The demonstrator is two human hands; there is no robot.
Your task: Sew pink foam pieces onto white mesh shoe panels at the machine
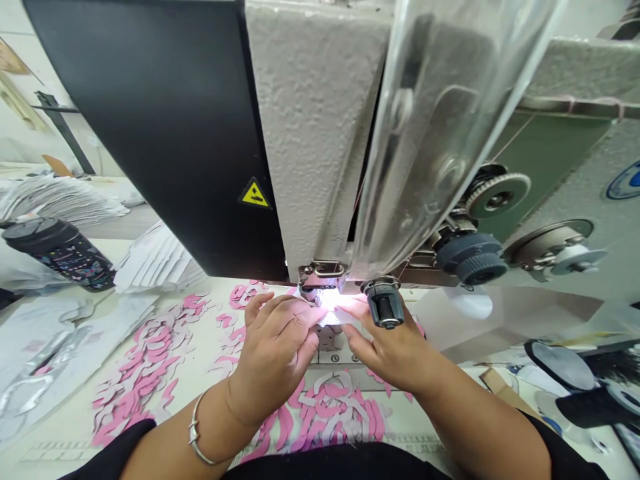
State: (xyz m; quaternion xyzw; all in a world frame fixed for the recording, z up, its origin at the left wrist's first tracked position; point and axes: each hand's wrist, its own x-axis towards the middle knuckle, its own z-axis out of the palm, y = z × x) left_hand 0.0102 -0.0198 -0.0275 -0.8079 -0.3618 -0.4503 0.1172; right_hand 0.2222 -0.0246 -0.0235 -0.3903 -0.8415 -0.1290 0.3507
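Observation:
Under the lit needle area of a sewing machine [315, 133], a small white fabric piece [340, 318] lies between my hands. My left hand [280, 337] grips its left side, with the fingers bent and the thumb close to the cloth. On the other side, my right hand [393, 350] has thumb and fingers closed at the piece's right edge. The thread bobbin part [386, 303] hangs in front of my right fingers and partly hides them. Glare blurs the needle and presser foot. Many curved pink and white cut pieces [333, 407] lie below my hands.
More pink cut pieces [145, 373] spread to the left. Metal scissors [25, 395] rest on white sheets. Behind them are a dark patterned bottle [65, 257] and a stack of white sheets [155, 260]. A black thread spool [595, 405] lies at right. A clear guard [425, 147] hangs overhead.

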